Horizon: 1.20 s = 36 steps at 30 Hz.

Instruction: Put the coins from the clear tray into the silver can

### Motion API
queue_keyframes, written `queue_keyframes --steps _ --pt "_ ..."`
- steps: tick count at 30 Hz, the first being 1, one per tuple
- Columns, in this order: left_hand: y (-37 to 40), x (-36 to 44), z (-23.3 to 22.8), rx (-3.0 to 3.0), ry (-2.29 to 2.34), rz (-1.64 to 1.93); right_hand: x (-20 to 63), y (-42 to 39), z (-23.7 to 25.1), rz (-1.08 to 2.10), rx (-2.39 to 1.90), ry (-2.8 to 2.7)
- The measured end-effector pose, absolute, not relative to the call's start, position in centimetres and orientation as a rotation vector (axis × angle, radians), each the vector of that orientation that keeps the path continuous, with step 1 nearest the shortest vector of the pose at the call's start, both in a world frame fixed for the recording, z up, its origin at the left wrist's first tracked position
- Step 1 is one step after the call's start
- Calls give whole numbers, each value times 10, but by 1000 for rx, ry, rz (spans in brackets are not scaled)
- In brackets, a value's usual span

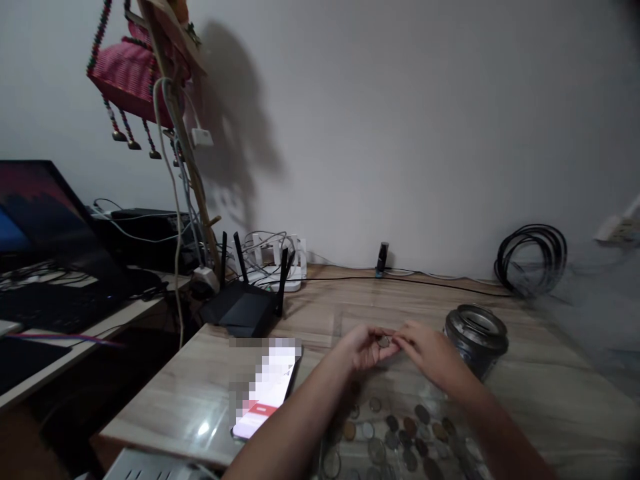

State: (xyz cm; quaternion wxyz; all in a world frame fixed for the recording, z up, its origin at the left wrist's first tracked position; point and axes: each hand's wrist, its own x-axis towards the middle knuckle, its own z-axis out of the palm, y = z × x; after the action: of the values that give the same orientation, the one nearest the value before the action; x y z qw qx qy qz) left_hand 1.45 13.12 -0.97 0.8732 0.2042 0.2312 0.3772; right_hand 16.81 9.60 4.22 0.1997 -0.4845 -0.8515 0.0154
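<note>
Scattered round metal coins (395, 427) cover the near wooden counter (540, 387).
Above them, left hand (364, 347) and right hand (429, 352) pinch one small coin (383, 341) together, seemingly by its rim: light, stiff, slippery. Open glass jar (476, 337) stands right.

The phone (267, 393) screen is showing pixelated and unreadable, the spread of coins (400, 433) is running off the bottom edge, the laptop (45, 233) is being cut by the left edge, and the bench (565, 387) is blurring toward the right.
</note>
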Motion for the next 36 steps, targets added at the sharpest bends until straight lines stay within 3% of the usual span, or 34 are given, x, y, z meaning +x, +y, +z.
queue_keyframes --steps 4,8,10,14,20,24,26,31,36 --pt "124 13 -3 496 548 711 227 101 62 -250 -1489 -1753" --pt "119 12 4 559 678 771 281 113 67 -111 -1803 -1638" --pt "119 13 6 593 746 779 287 114 66 -85 -1811 -1693" --pt "119 13 7 684 768 760 249 103 65 -362 -1633 -1596" --pt "114 16 7 681 685 798 163 99 38 190 -1395 -2212" --pt "118 16 0 596 627 747 154 102 27 300 -1473 -2254" --pt "122 15 -4 553 556 682 163 101 31 222 -1464 -2216" --pt "127 12 -11 505 465 632 220 103 57 -362 -1452 -1606" --pt "126 12 -12 556 488 672 279 118 60 -170 -1806 -1525"
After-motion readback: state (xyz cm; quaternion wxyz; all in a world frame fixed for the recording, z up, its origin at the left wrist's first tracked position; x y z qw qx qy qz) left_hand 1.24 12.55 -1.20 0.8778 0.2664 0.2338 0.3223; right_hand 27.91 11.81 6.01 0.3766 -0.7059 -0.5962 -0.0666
